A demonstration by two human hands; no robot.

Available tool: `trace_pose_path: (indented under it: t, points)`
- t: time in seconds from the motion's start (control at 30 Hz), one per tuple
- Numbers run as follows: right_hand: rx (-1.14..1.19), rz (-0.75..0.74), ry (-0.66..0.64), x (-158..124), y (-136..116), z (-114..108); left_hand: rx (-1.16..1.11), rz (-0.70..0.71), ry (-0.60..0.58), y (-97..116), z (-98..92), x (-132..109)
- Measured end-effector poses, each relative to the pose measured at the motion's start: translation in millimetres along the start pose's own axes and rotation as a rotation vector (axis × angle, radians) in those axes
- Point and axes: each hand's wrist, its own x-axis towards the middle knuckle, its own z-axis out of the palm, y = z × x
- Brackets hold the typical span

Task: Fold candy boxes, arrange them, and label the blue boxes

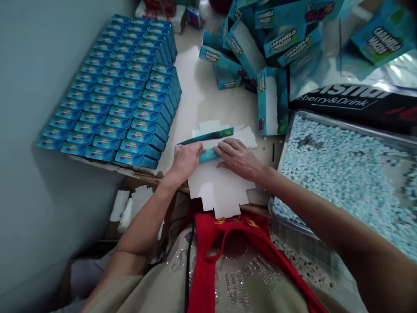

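Note:
A flat carton blank (219,184), white side up with a blue printed flap folded over, lies at the table's near edge. My left hand (185,160) presses on the fold at its left end, fingers curled onto the blue flap. My right hand (239,158) lies flat on the blank just right of it, fingers stretched out and pressing the fold down. The two hands almost touch over the blue strip (208,154).
Several rows of closed blue boxes (120,91) are stacked at the left against the wall. A heap of open blue cartons (260,48) lies at the back. A metal tray (325,124) of pale blue candies sits at the right. White paper pieces (130,206) lie below the table edge.

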Motion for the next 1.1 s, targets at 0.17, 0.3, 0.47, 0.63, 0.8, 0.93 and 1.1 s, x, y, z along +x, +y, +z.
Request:
trace_pose_path:
  t: [0.17, 0.3, 0.47, 0.63, 0.8, 0.93, 1.1]
  points:
    - [-0.060, 0.028, -0.063, -4, -5, 14, 0.107, 0.032, 0.126, 6, 13.7, -21]
    - [-0.018, 0.048, -0.172, -2, -9, 22, 0.247, 0.059, 0.259, 17, 38.5, -45]
    - [-0.045, 0.273, -0.190, -2, -17, 21, 0.306, 0.030, 0.154, 20, 49.2, -47]
    - [0.028, 0.294, -0.315, 8, -16, 18, 0.248, 0.007, 0.135, 12, 48.0, -37]
    - [0.176, 0.276, -0.519, 20, -3, 5, 0.200, -0.089, 0.112, 29, 37.6, -55]
    - [0.275, -0.074, -0.459, 3, 12, -19, 0.085, 0.066, 0.045, 53, 3.7, -74]
    - [0.314, 0.035, -0.278, -34, 19, -52, -0.112, -0.020, 0.231, 43, -17.1, -28]
